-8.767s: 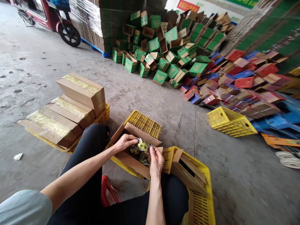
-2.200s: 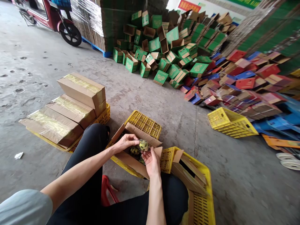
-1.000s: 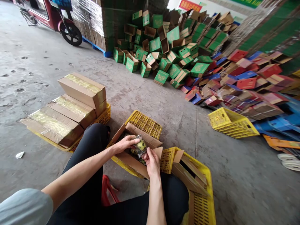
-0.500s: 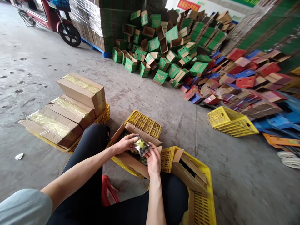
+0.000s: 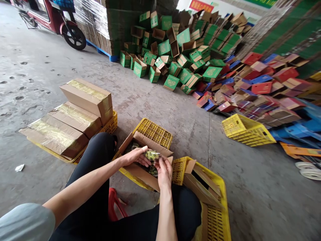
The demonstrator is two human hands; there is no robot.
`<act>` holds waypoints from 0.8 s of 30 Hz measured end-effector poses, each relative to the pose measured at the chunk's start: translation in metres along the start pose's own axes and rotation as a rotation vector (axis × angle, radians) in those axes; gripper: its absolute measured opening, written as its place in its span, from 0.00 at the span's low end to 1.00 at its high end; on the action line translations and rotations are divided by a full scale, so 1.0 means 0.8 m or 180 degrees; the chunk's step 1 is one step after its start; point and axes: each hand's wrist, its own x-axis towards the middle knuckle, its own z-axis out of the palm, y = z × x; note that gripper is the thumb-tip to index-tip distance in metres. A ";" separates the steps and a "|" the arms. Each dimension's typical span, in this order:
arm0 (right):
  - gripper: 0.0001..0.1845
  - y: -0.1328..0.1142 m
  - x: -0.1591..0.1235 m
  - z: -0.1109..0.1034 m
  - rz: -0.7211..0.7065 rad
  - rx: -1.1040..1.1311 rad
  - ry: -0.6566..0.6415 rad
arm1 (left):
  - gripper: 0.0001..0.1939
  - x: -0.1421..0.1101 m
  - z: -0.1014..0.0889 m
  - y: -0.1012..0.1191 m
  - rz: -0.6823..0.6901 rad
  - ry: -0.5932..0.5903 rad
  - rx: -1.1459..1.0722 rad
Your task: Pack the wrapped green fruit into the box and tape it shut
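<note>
the left hand's [image 5: 136,156] fingers now show beneath the clear-wrapped green packet [image 5: 152,154] — at their 2 o'clock, above the open carton [image 5: 144,176] — while the right hand's [image 5: 164,169] pinch its end; wrapping, seemingly drawn snugger, likely remains in progress.

Across my remote feed, a pocked gray concrete floor [image 5: 175,108] spreads, brightest at upper left, where a red scooter [image 5: 55,18] stands beside a plastic-wrapped pallet stack [image 5: 92,21]. Farther back, I see green cartons [image 5: 164,48] heaped before a white wall [image 5: 184,5] bearing a red sign [image 5: 201,6] and a green banner [image 5: 264,2]; red and blue cartons [image 5: 261,88] lie piled at right.
</note>
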 end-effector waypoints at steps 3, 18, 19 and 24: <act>0.13 0.002 0.001 -0.002 0.0017 0.0129 0.0032 | 0.49 -0.001 -0.001 0.001 -0.0018 0.0005 0.0254; 0.11 0.009 0.005 -0.005 0.0057 -0.0045 -0.0036 | 0.38 -0.014 0.000 0.020 0.0637 -0.0090 0.1164; 0.12 0.008 0.004 -0.005 0.0066 -0.0045 -0.0064 | 0.38 -0.014 0.001 0.020 0.0746 -0.0139 0.1073; 0.18 0.005 0.003 0.000 0.0167 -0.0086 -0.0245 | 0.34 -0.011 -0.001 0.022 0.0958 0.0125 0.1240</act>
